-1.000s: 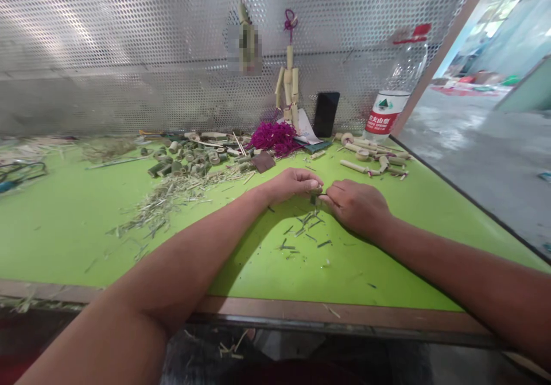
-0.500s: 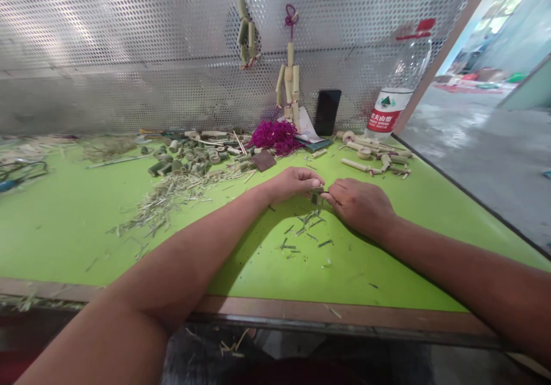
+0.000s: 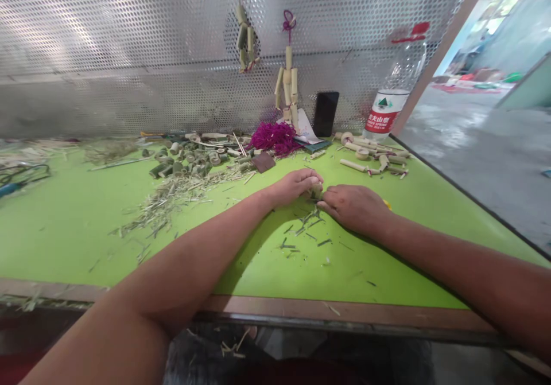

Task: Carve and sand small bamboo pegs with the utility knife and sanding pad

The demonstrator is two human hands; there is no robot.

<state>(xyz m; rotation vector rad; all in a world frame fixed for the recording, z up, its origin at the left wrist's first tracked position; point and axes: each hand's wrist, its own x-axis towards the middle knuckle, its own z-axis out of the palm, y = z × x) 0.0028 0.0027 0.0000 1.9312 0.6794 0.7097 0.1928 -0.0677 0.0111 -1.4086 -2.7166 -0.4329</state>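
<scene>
My left hand point(image 3: 297, 186) is closed on a short piece of bamboo point(image 3: 317, 190), its fingers and thumb pinching it just over the green tabletop. Close against it on the right, my right hand point(image 3: 355, 206) is wrapped round a knife point(image 3: 388, 204). Only a yellow end of the knife shows behind the wrist, and a thin dark blade tip meets the bamboo's lower side. Most of the handle is hidden in the fist. Thin green and pale shavings point(image 3: 310, 224) lie scattered below both hands.
Cut bamboo pieces point(image 3: 176, 161) and a heap of shavings point(image 3: 163, 201) lie left. Behind are purple cord point(image 3: 274, 138), a phone point(image 3: 326, 114) and a bottle point(image 3: 387, 104). A bamboo figure point(image 3: 287, 81) hangs on the perforated metal panel point(image 3: 129, 41). Jointed bamboo parts point(image 3: 370, 155) lie right.
My right hand has turned and moved slightly down, bringing the blade lower on the bamboo. A yellow knife end now shows behind the right wrist. My left hand stays nearly in place.
</scene>
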